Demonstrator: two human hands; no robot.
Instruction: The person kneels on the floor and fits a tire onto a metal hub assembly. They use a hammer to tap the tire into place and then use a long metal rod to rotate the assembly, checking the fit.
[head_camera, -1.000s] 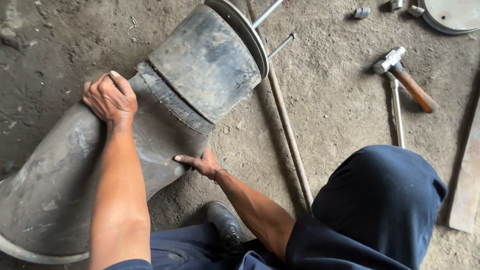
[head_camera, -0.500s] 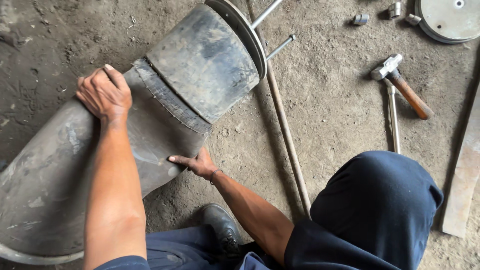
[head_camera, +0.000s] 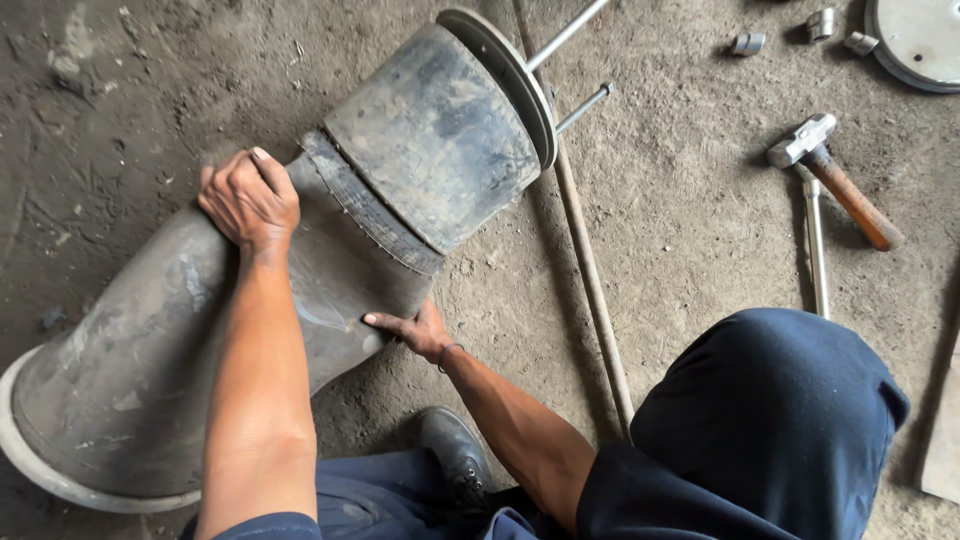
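- Dusty grey concrete floor (head_camera: 700, 230) carries a large grey rubber bellows sleeve (head_camera: 190, 340), lying on its side with a round metal end plate (head_camera: 505, 80) at its far end.
- Left hand (head_camera: 250, 200), fingers spread, presses flat on the sleeve's top, steadying it.
- Right hand (head_camera: 415, 330), open, pushes against the sleeve's near flank by the seam.
- Orange-handled steel hammer (head_camera: 840, 180) lies well right of the sleeve, untouched.

Soft, even daylight on everything here, no harsh glare. The dirt floor (head_camera: 700, 250) reads brighter toward the upper right of the frame and dims at the upper left. Shadows are gentle: a dark patch under the big rubber bellows (head_camera: 300, 300) near the lower middle, a thin one beside the hammer (head_camera: 840, 180). A dull sheen sits on the rubber by my arm. Focus is sharp throughout, and I see little bending at the edges.
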